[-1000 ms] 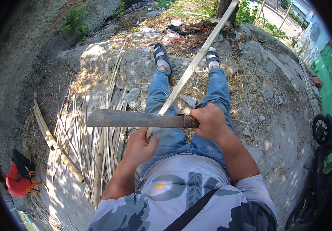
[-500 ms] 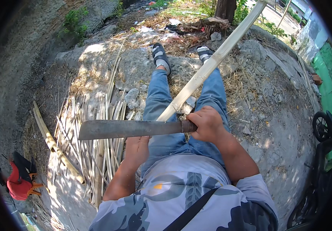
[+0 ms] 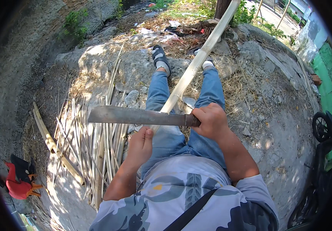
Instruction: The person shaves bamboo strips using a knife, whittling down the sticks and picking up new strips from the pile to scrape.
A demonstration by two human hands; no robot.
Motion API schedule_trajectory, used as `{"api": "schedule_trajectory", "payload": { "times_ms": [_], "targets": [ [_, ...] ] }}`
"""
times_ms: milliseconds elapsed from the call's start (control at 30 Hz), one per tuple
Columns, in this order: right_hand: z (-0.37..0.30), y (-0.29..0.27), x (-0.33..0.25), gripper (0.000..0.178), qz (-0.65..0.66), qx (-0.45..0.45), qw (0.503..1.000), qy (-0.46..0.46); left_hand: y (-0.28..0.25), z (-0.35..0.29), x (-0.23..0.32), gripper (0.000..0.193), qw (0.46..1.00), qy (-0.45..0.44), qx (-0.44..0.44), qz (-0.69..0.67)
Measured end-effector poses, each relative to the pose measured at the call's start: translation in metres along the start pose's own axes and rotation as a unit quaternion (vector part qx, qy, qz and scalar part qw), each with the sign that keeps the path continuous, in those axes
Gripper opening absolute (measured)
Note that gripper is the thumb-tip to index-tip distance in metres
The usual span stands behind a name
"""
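My right hand (image 3: 213, 121) is closed round the handle of a machete (image 3: 135, 116). Its broad dark blade points left, lying across a long pale bamboo strip (image 3: 197, 66). The strip slants from my lap up toward the far right, passing between my lower legs. Below the blade, my left hand (image 3: 140, 147) grips the strip's near end with the thumb along it; part of that end is hidden by the hand and blade. A thin sliver curls off the strip just beyond the blade.
Many split bamboo strips (image 3: 103, 154) lie piled on my left. Beyond them is a thicker bamboo pole (image 3: 54, 144). A person in red (image 3: 17, 181) sits at the far left. A dark wheeled vehicle (image 3: 322, 127) stands at the right, and a tree trunk (image 3: 223, 8) rises ahead.
The machete and my right hand have moved farther from my body and slightly right. My left hand has come forward a little, and the strip's far end has swung left.
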State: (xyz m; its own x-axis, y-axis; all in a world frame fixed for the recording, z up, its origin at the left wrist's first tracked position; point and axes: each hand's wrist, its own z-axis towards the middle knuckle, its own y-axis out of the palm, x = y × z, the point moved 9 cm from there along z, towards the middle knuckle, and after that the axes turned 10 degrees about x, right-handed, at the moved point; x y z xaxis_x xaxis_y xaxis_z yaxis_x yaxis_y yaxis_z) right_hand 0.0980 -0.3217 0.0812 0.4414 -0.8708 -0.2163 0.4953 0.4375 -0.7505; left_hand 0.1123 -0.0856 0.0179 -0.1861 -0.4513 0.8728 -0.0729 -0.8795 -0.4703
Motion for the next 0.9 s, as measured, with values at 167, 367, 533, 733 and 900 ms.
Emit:
{"api": "schedule_trajectory", "payload": {
  "times_ms": [167,367,533,733,900],
  "targets": [
    [0.0,0.015,-0.012,0.035,0.025,-0.01,1.0,-0.009,0.017,0.005,-0.007,0.044,0.995,-0.012,0.001,-0.103],
    [0.001,0.008,0.022,0.033,-0.02,0.001,1.0,0.016,0.012,0.007,-0.014,0.043,0.997,-0.052,-0.018,-0.061],
    [-0.008,0.03,0.016,0.033,0.03,-0.051,0.997,0.055,0.024,0.001,-0.027,0.044,0.992,-0.082,-0.021,-0.091],
    [0.004,0.013,0.027,0.032,0.002,-0.013,1.0,0.018,0.024,0.001,-0.021,0.041,0.992,-0.066,-0.052,-0.093],
    [-0.005,0.017,0.026,0.032,0.047,-0.014,0.996,0.073,0.038,0.007,-0.017,0.04,0.991,-0.053,-0.054,-0.111]
  ]
}}
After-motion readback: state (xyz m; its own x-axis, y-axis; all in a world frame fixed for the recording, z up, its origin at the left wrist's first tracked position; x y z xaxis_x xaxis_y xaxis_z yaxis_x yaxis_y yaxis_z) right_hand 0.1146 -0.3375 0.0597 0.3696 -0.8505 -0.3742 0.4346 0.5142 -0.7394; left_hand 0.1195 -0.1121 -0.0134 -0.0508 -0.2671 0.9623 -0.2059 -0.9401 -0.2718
